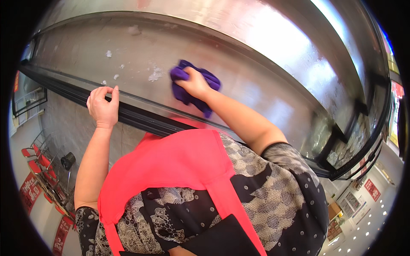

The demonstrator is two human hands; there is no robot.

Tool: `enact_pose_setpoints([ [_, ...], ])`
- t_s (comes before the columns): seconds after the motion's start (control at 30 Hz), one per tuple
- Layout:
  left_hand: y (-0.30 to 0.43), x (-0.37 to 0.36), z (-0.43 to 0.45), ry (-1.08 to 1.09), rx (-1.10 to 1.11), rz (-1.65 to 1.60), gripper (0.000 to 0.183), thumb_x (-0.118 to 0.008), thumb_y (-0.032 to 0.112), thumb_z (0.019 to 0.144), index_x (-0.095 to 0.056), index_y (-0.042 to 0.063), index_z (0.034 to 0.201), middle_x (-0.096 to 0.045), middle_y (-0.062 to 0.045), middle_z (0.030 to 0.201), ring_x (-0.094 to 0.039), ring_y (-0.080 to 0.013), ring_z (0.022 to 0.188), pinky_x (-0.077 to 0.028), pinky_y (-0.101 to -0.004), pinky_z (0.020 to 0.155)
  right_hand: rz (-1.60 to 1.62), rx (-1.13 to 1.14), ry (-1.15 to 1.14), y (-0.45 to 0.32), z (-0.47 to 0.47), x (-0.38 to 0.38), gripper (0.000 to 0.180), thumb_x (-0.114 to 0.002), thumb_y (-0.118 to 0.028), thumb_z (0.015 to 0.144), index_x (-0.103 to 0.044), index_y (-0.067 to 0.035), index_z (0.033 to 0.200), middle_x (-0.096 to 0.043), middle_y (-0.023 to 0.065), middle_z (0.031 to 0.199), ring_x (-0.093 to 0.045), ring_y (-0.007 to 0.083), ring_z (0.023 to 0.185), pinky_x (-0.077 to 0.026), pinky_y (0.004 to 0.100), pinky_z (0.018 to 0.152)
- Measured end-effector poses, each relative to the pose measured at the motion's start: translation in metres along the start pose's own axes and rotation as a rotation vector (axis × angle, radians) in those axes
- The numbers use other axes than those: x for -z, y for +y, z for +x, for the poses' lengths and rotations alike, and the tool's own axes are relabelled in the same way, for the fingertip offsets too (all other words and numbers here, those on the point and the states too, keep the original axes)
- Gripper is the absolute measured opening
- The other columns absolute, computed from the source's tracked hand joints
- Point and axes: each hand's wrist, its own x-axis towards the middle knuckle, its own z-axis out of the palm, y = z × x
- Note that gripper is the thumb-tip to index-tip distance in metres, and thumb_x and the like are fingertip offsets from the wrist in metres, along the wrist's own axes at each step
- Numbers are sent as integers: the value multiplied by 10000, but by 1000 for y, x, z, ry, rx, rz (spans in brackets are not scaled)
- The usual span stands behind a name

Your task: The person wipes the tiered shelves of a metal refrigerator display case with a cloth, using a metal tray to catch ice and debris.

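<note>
In the head view, my right hand (196, 82) grips a bunched purple cloth (209, 78), pressed to the metal floor (250, 86) of a display case. Part of the cloth hangs toward the case's front edge. To its left lie small clumps of white ice or frost (155, 74) and a few smaller bits (109, 53). My left hand (103, 104) is at the black front rail (141, 116) of the case, its fingers and thumb curled. Whether these fingers grip the rail's edge cannot be made out.
A bright metal wall (272, 35) rises at the far side of the case. Clear packets (349, 144) are at the right end, behind black dividers. Red-seated chairs (41, 160) and a black bin (68, 160) stand on the floor at the left.
</note>
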Motion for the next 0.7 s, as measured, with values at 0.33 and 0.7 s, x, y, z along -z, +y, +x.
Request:
enact_pose_setpoints([
  [0.33,6,8,2,49,-11,-49,209,-641,254,782,-572,91,671,-590,-28,774,-543,-218,875,-364,-360,857,981,-13,-599,-108,72,-23,401,-599,-4,771,-509,-58,1159,-585,64,1027,-585,198,943,-487,377,823],
  [0.7,4,7,-2,26,6,-68,228,-637,267,777,-566,103,636,-579,-11,728,-526,-213,883,-352,-378,873,967,-127,370,-9,-86,150,232,-528,-21,845,-545,32,1070,-605,107,1020,-605,203,921,-509,351,798],
])
